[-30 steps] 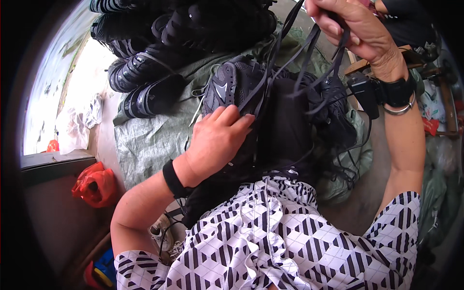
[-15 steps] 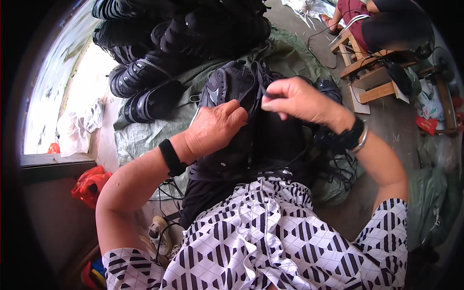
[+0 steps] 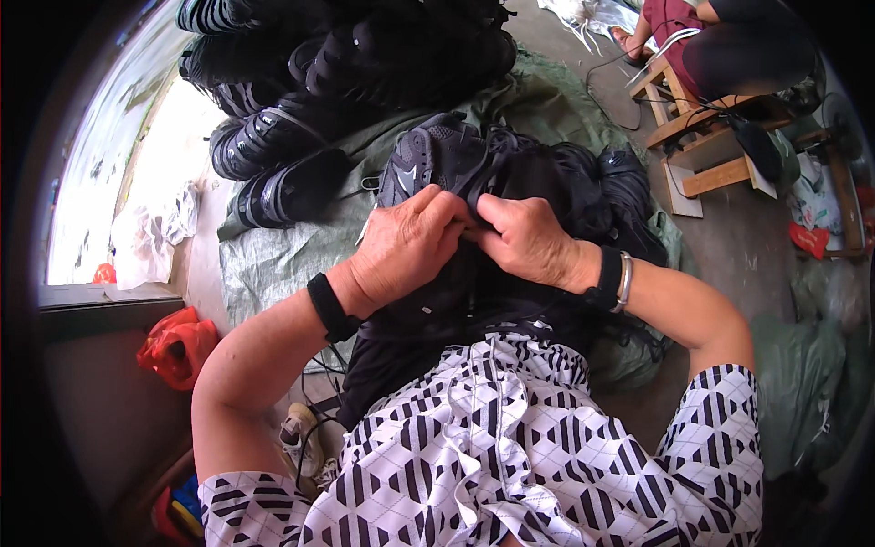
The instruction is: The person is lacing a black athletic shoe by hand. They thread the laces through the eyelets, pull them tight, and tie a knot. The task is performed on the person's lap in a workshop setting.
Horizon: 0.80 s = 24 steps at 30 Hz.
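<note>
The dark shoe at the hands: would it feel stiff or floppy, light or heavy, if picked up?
The dark shoe would probably feel light, since part of it looks like mesh. It likely flexes somewhat, as its panels look like fabric. Its textured surface suggests it may not slip easily.

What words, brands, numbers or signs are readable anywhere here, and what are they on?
No words or numbers can be read clearly.
Dark shoe at the left hand: a pale angular mark, no legible lettering.
Piled shoes: small pale marks, too small to read.
White plastic bag at far right: faint marks, too blurred to read.
</note>
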### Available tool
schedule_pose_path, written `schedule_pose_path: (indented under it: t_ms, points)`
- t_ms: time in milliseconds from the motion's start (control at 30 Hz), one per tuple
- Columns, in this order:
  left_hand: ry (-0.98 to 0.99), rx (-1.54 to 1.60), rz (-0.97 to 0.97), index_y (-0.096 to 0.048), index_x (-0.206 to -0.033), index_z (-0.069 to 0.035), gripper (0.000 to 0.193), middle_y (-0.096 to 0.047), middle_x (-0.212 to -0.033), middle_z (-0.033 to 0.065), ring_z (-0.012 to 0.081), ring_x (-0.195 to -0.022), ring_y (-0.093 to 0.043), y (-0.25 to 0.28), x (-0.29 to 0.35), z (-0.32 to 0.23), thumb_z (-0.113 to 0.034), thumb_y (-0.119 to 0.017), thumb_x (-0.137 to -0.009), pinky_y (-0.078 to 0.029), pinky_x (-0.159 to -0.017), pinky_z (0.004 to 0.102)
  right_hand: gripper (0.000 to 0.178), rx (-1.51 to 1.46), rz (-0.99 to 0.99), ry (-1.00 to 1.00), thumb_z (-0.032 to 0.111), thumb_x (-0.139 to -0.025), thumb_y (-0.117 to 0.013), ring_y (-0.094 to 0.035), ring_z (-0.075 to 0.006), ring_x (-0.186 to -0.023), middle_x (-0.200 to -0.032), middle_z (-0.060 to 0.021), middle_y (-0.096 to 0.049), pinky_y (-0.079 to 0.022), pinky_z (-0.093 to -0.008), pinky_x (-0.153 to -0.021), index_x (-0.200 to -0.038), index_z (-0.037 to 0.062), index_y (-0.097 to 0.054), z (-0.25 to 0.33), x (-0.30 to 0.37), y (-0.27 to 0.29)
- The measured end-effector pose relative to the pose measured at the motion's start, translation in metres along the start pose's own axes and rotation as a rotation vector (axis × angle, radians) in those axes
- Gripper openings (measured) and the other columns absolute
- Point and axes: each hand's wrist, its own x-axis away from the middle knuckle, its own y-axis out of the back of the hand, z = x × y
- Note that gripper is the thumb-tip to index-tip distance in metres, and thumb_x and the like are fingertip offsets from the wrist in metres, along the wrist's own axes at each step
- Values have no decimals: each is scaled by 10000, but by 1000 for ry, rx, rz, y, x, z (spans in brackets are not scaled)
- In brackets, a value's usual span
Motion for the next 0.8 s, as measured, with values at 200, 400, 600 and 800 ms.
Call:
schedule_pose_path:
  t_ms: [200,400,600,800]
  points:
    - [132,106,5,-630,-1018,-101,221,-579,-892,72,276,-774,-638,7,7,5,-53,-658,-804,-527,-629,377,135,267,147,186,93,-818,-645,-645,-296,-614,-661,-112,-609,-508,-372,-523,-827,53,-516,8,-8,15]
    - [126,-31,-25,-658,-1037,-115,240,-566,-875,64,263,-756,-630,20,22,6,-66,-674,-803,-524,-629,365,315,-683,77,-667,336,-923,-645,-381,-4,-414,-559,35,-526,-309,-173,-388,-878,24,-639,-12,-42,86]
    - [-12,-342,220,-636,-932,-68,96,-577,-892,60,260,-757,-605,21,8,9,-83,-646,-837,-515,-584,364,252,-820,177,-695,269,-922,-636,-378,5,-405,-597,18,-565,-265,-151,-355,-922,17,-651,-18,-47,92]
    - [198,-156,124,-574,-948,-57,113,-578,-898,96,307,-833,-613,16,17,7,-70,-630,-851,-513,-640,389,74,-491,434,-582,88,-858,-655,-534,-51,-532,-659,6,-590,-443,-224,-534,-855,16,-638,4,-20,56]
